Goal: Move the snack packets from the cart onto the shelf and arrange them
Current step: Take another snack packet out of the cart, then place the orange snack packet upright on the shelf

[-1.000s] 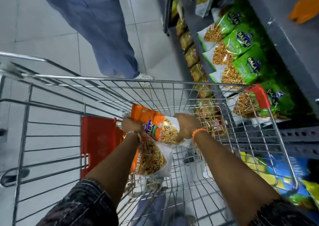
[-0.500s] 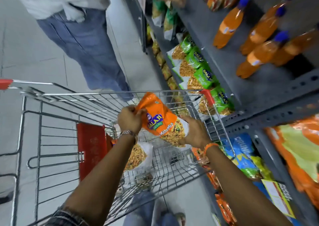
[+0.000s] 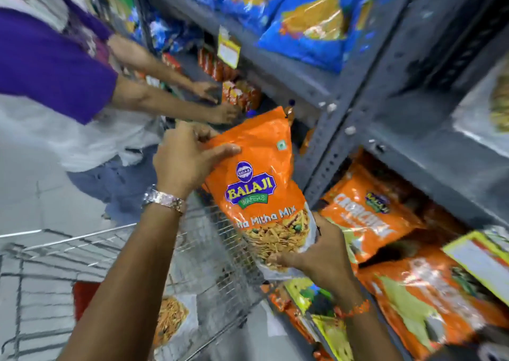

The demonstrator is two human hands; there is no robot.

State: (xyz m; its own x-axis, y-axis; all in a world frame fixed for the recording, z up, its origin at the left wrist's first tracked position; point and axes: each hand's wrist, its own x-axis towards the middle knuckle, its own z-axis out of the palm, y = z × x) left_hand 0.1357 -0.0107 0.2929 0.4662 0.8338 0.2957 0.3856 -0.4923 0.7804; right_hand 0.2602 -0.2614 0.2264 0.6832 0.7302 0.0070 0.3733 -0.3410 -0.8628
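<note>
An orange Balaji snack packet is held upright above the wire cart, close to the grey metal shelf. My left hand grips its top left edge. My right hand holds its bottom from below. Another packet lies inside the cart, lower down. On the shelf to the right lie more orange packets.
Another person in a purple and white top stands on the left, both hands reaching into the shelf at orange bottles. Blue packets fill the upper shelf. A yellow price label hangs at the right. A red cart panel shows below.
Both hands have lifted the orange packet up out of the cart toward the shelf. My view has swung up from the cart to the shelves.
</note>
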